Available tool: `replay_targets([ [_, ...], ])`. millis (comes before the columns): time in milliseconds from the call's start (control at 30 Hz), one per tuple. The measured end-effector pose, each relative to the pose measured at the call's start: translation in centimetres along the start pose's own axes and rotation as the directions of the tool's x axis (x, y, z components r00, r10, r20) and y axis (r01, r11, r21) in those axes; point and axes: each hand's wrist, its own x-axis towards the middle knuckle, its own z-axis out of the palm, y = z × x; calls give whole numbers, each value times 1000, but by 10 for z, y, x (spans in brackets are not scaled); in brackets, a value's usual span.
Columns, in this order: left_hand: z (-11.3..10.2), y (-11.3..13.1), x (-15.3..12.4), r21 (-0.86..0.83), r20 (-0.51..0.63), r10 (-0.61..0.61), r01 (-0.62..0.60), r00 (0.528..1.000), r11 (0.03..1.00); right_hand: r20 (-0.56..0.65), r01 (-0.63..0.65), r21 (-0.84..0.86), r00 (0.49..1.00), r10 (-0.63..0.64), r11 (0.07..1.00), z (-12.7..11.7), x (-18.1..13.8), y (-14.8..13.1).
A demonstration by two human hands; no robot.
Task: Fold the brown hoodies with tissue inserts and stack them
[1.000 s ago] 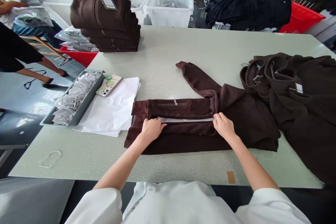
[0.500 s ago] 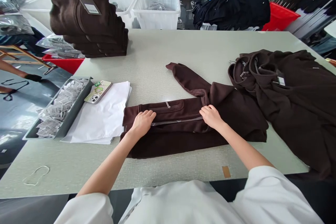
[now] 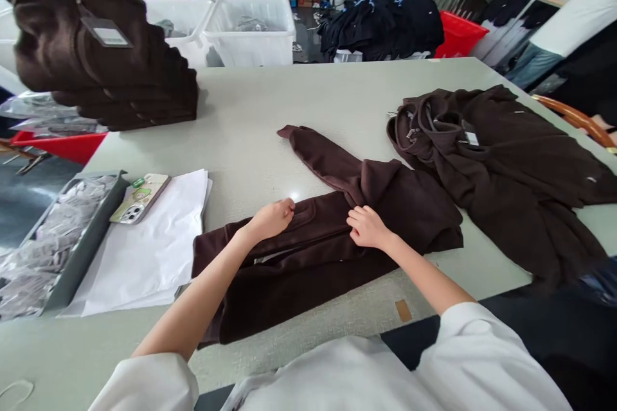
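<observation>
A brown hooded jacket (image 3: 395, 212) lies partly folded on the pale green table (image 3: 299, 96), one sleeve stretched toward the back. My left hand (image 3: 270, 218) is curled on the folded panel at its far edge, fingers closed on the fabric. My right hand (image 3: 367, 228) rests a little to the right, fingers bent and pinching the same fold. A thin strip of white paper shows under the fold near my left forearm.
A heap of brown jackets (image 3: 501, 160) lies at the right. A stack of folded brown jackets (image 3: 106, 77) stands at the back left. White paper sheets (image 3: 154, 244) with a phone (image 3: 139, 196) and a grey tray of packets (image 3: 43, 250) lie at the left. White bins (image 3: 250, 32) stand behind.
Both hands slid toward each other and further back along the fold, covering most of the white sheet. The camera swung to the right, so everything shifted left.
</observation>
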Motion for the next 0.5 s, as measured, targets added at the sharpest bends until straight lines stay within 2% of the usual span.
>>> replay_targets([
  [67, 3, 9, 41, 115, -141, -15, 31, 990, 993, -44, -26, 26, 999, 27, 999, 5, -2, -2],
  [133, 7, 13, 83, 320, -234, 32, 46, 972, 946, -81, -62, 49, 995, 66, 997, 10, -3, -5],
  [200, 9, 16, 122, 487, -197, 107, 3, 975, 873, -95, -97, 67, 990, 103, 993, 15, -4, -8],
  [300, 2, 24, 161, 571, -92, 151, -72, 984, 818, -82, -133, 88, 987, 140, 987, 18, -7, -12],
  [400, -10, 36, 168, 584, -69, 196, -120, 978, 803, -80, -156, 131, 983, 167, 979, 15, -14, -16],
  [500, -12, 47, 134, 606, -52, 244, -164, 968, 778, -144, -260, 256, 942, 303, 931, 2, -18, -10],
])
